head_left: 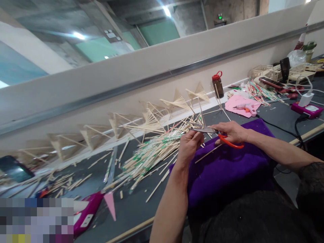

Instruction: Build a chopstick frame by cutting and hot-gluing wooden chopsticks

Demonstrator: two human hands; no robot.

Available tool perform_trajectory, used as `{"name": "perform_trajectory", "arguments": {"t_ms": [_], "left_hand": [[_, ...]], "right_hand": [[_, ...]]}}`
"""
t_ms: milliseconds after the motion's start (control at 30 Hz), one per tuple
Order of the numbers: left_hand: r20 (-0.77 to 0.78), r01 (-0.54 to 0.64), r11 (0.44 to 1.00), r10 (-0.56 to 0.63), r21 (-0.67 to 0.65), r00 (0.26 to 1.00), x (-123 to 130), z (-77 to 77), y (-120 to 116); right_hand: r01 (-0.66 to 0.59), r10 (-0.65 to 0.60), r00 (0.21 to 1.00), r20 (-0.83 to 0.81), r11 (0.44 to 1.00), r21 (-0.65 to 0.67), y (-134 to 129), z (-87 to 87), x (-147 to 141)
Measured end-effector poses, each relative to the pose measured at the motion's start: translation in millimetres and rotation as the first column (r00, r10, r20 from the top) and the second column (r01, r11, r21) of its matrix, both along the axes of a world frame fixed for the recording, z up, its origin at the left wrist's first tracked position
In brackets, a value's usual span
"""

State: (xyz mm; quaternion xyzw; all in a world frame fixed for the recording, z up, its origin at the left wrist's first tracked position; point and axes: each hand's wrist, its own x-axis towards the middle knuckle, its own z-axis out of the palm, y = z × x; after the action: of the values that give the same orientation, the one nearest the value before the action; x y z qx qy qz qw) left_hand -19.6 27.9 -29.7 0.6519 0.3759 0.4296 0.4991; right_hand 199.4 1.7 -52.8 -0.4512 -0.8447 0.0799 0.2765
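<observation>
Bottle (218, 89): dark, red cap on, standing by the wall; contents not discernible. Wrappers (138, 152), clear with green print, lie among the piled sticks (154, 157) on the table (146, 216).
Right hand (230, 131): fingers wrapped round the scissors (209, 130), held over the near edge of the purple cloth (227, 168). Left hand (190, 143): fingers curled in at the blades; cannot tell what they pinch. Wrapper print too blurred to read.
</observation>
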Motion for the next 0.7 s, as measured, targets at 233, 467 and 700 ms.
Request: {"name": "perform_trajectory", "arguments": {"t_ms": [233,467,700], "left_hand": [[0.019,0.073,0.985,-0.070,-0.156,0.997,-3.4,7.8,-1.8],[0.019,0.020,0.995,-0.018,-0.102,1.000,-3.6,-3.8,4.3],[-0.121,-0.239,0.900,0.301,0.365,0.946,3.3,-9.2,0.2]], "right_hand": [[-0.041,0.039,0.998,0.051,0.998,0.047,2.0,-0.7,4.8],[0.006,-0.009,0.998,0.068,0.999,0.040,2.4,-0.7,1.5],[0.086,-0.086,0.996,0.004,0.995,-0.043,2.3,-2.9,-5.4]]}}
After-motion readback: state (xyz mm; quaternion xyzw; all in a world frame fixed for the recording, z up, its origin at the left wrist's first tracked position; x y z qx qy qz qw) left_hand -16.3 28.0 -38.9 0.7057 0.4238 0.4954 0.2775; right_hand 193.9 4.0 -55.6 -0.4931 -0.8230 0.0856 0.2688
